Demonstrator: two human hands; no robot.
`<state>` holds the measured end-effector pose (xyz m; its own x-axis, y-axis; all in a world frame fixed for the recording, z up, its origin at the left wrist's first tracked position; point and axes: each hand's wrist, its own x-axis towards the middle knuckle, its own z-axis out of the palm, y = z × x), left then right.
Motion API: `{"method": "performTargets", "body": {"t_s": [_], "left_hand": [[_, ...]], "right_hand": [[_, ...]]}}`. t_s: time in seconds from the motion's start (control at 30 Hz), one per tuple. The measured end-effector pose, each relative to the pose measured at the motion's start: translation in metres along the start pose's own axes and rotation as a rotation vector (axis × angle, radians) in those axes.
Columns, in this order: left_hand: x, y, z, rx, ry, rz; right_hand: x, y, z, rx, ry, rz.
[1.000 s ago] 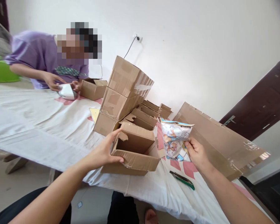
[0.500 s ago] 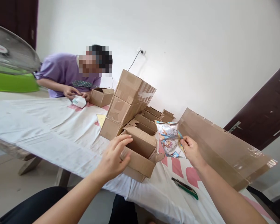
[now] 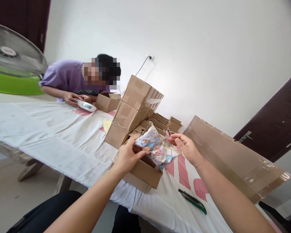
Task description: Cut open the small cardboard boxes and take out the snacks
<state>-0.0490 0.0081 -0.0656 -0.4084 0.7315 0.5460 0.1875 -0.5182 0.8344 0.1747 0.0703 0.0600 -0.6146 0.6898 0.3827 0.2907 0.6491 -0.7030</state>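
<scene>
A colourful printed packet [image 3: 156,147] is held over an open cardboard box [image 3: 145,173] near the table's front edge. My left hand [image 3: 128,157] pinches the packet's left end, fingers closed on it. On the packet's right end my right hand [image 3: 185,147] grips with fingers closed. The box's inside is mostly hidden by the packet and my left hand.
Taped boxes [image 3: 135,103] are stacked behind, with several open boxes [image 3: 166,121] beside them. A large flat cardboard sheet [image 3: 232,158] lies at the right. A green-handled cutter [image 3: 192,201] rests on the white cloth [image 3: 50,129]. A person in purple [image 3: 68,77] handles a white object [image 3: 86,105].
My right hand has brought the packet leftwards over the open box. My left hand let go of the box's rim and took hold of the packet's left end.
</scene>
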Motion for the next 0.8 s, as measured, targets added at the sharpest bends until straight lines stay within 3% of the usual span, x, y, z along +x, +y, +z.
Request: {"method": "performTargets", "body": {"t_s": [0.17, 0.27, 0.4, 0.53, 0.67, 0.8], "left_hand": [[0.016, -0.013, 0.001, -0.226, 0.235, -0.212], [0.02, -0.017, 0.003, -0.183, 0.307, -0.277], [0.02, -0.017, 0.004, -0.016, 0.311, -0.28], [0.021, -0.017, 0.002, 0.025, 0.277, -0.272], [0.022, -0.025, 0.001, -0.055, 0.248, -0.244], [0.017, -0.026, 0.0, -0.213, 0.176, -0.18]], "right_hand": [[0.018, 0.028, 0.026, 0.225, -0.08, 0.133], [0.029, 0.038, 0.053, 0.271, -0.109, 0.132], [0.045, 0.053, 0.078, 0.239, -0.024, 0.088], [0.054, 0.069, 0.085, 0.275, 0.03, 0.075], [0.053, 0.068, 0.085, 0.278, 0.054, 0.072], [0.041, 0.05, 0.083, 0.216, 0.091, 0.03]]}}
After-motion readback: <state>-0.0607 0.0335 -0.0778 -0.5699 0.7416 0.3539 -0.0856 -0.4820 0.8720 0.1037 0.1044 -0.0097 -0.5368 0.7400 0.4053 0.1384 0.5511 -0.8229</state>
